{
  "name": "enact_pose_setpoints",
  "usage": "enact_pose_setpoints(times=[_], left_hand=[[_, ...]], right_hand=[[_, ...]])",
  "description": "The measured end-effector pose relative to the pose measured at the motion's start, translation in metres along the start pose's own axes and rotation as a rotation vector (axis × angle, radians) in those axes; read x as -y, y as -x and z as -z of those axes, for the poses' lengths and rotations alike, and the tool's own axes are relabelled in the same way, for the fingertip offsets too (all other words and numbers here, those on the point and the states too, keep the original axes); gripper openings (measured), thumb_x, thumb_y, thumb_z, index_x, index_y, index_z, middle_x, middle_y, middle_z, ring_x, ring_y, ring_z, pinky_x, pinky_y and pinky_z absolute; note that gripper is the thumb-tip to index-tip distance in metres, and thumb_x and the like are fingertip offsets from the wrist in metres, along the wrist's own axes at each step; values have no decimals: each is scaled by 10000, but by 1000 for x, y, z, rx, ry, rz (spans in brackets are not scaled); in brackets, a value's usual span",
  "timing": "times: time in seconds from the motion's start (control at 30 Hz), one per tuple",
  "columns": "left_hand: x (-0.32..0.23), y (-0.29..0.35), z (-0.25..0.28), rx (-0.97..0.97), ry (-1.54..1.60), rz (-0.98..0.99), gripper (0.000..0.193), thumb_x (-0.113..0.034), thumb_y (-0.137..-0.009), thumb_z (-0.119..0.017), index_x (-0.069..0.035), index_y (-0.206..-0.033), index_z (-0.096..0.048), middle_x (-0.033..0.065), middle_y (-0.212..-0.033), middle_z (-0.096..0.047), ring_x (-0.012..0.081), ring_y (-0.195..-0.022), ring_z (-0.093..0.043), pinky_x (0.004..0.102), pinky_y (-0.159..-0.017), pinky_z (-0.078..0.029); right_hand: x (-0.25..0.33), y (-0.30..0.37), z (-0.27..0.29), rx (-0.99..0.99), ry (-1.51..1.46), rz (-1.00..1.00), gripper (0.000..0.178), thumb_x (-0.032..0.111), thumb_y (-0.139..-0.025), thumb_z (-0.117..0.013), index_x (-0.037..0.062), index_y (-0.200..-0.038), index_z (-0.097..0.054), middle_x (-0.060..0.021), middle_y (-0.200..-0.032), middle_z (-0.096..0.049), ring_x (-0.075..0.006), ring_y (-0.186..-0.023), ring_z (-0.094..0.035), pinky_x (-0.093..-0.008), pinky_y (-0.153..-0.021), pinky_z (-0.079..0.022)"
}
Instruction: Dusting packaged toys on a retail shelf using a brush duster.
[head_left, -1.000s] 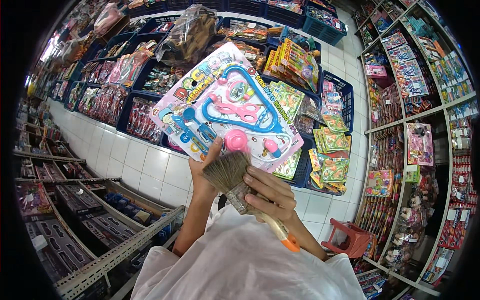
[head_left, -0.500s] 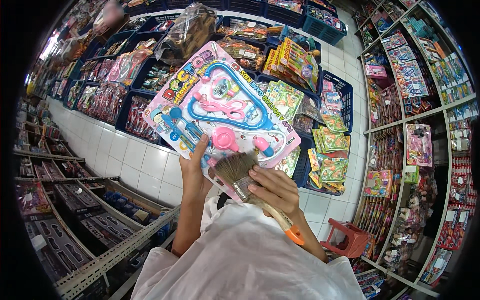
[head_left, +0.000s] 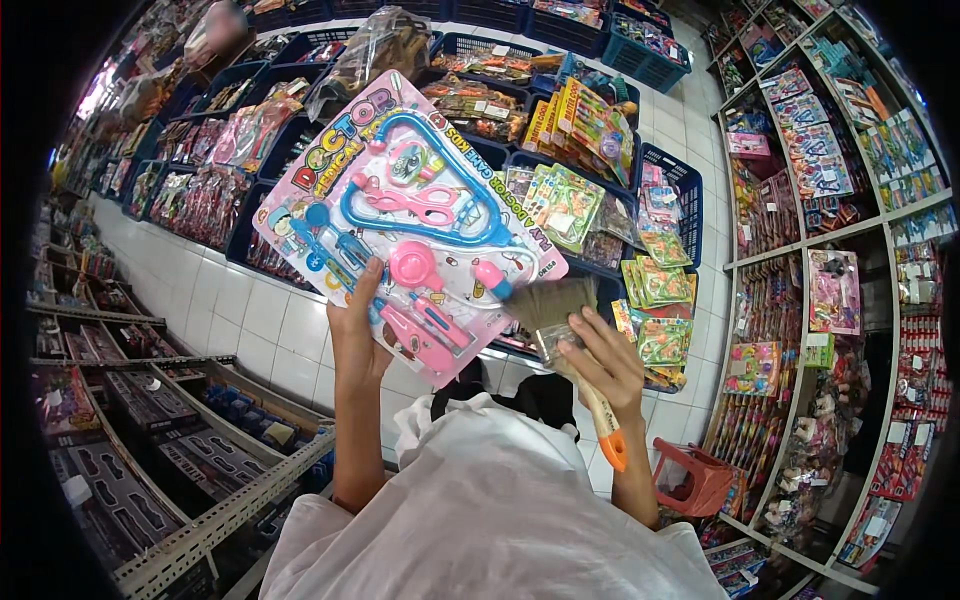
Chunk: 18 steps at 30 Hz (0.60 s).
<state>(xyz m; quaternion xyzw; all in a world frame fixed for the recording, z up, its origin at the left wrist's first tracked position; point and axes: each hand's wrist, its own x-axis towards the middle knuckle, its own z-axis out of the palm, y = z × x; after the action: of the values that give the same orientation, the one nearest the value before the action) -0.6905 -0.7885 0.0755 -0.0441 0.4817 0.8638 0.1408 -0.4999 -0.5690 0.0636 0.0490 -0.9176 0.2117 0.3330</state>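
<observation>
A pink carded toy doctor set (head_left: 490, 205) is held up in front of me, tilted, with a blue toy stethoscope, pink scissors and other pieces under clear plastic. My left hand (head_left: 362, 330) grips its lower left edge, the thumb lying on the front. In my right hand (head_left: 608, 368) is a wide paintbrush (head_left: 552, 312) with grey-brown bristles and a pale handle ending in orange. Its bristles are beside the card's lower right corner; whether they touch it I cannot tell. My right fingers lie over the brush's ferrule.
Behind the card stand blue plastic baskets (head_left: 683, 180) full of packaged toys. Tall shelves (head_left: 800, 245) with hanging toys line the right side. A metal rack (head_left: 240, 497) with boxed goods is at lower left. A red plastic stool (head_left: 690, 482) stands at lower right on white floor tiles (head_left: 285, 325).
The brush has moved right, off the card's lower part to beside its corner. My left hand and the card have shifted left, uncovering the pink pieces at the card's bottom.
</observation>
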Motion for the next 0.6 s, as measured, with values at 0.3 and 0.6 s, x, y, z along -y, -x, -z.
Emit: enact_pose_setpoints(times=[0.3, 0.6], left_hand=[[3, -2, 5, -18, -3, -47, 374, -94, -894, -652, 12, -1216, -496, 88, -1084, -607, 147, -947, -624, 282, -793, -529], [2, 7, 7, 5, -260, -36, 302, -82, -840, -717, -2, -1096, -578, 60, -930, -646, 114, -829, -627, 255, -713, -505]], right_hand=[[11, -7, -2, -411, -252, -608, 384, 43, -902, -629, -90, -1246, -521, -148, -1097, -638, -213, -859, -650, -300, -787, -520], [33, -61, 14, -223, -238, -432, 433, 19, -863, -648, -116, -1252, -511, -194, -1151, -618, -226, -1023, -606, -319, -924, -453]])
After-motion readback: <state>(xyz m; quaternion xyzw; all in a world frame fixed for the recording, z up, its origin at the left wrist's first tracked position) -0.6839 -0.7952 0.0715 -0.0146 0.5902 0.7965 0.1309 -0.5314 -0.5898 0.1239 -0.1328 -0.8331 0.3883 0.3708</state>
